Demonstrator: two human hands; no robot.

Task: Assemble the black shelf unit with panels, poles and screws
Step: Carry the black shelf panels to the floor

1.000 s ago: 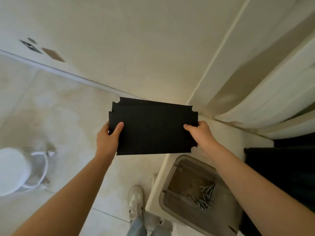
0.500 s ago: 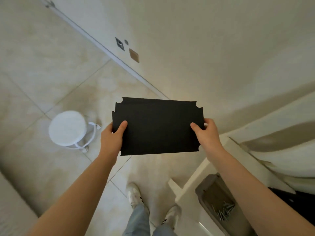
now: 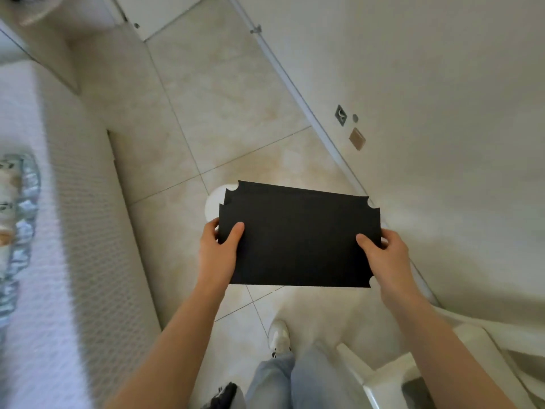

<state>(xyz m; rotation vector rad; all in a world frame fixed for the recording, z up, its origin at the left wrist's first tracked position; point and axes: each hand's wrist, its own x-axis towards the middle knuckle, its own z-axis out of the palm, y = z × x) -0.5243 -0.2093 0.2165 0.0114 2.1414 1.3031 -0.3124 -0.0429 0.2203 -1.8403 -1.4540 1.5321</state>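
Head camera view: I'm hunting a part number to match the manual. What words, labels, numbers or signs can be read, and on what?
No text can be read.
The flat black notched panels, held by left hand and right hand: no print.
The small dark square wall plate: pale mark, too small to read.
The blurred silvery patterned thing at far left: unreadable.

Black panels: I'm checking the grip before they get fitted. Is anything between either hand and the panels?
Nothing visible. The left hand and the right hand hold the black panels directly at the short ends, thumbs pressed on top. Only a white stool shows on the floor, partly hidden behind the panels.
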